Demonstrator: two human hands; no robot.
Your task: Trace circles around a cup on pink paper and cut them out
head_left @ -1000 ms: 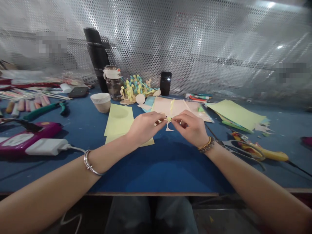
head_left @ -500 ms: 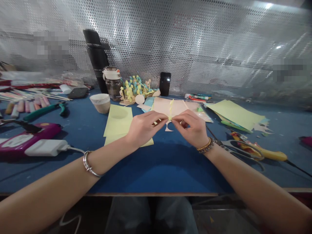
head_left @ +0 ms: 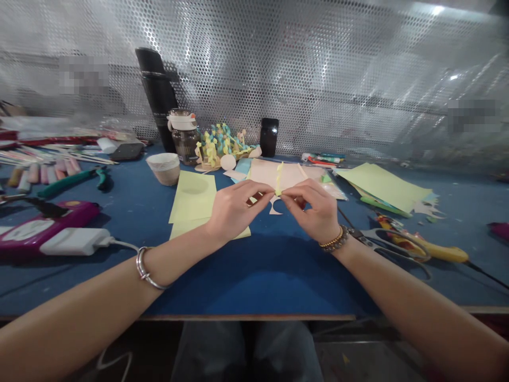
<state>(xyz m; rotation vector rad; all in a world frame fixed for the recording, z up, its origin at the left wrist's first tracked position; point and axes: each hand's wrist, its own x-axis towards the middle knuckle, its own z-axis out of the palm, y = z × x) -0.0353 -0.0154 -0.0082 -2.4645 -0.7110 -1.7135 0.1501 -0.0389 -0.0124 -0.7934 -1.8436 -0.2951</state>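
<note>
A thin, twisted yellow paper strip (head_left: 280, 176) stands upright between my two hands, its lower end pinched at the fingertips. My left hand (head_left: 237, 209) closes thumb and forefinger on that end from the left. From the right, my right hand (head_left: 314, 208) pinches the same spot, with its fingers curled. Below the fingertips lies a pale pink paper offcut (head_left: 274, 207) with a curved cut-out. Beyond the hands rests a sheet of pale pink paper (head_left: 262, 171). Yellow paper sheets (head_left: 193, 196) lie beside my left hand and partly under its wrist.
Scissors (head_left: 382, 241) and a yellow-handled tool (head_left: 449, 252) lie right of my right wrist. More yellow sheets (head_left: 389, 183) sit behind them. At the back stand a phone (head_left: 269, 137), curly paper pieces (head_left: 222, 142), a jar (head_left: 185, 140) and a paper cup (head_left: 164, 168). A purple power strip (head_left: 79, 212) is left.
Both hands keep their pinch on the paper strip and stay almost in place. The strip's lower end has turned slightly at the fingertips.
</note>
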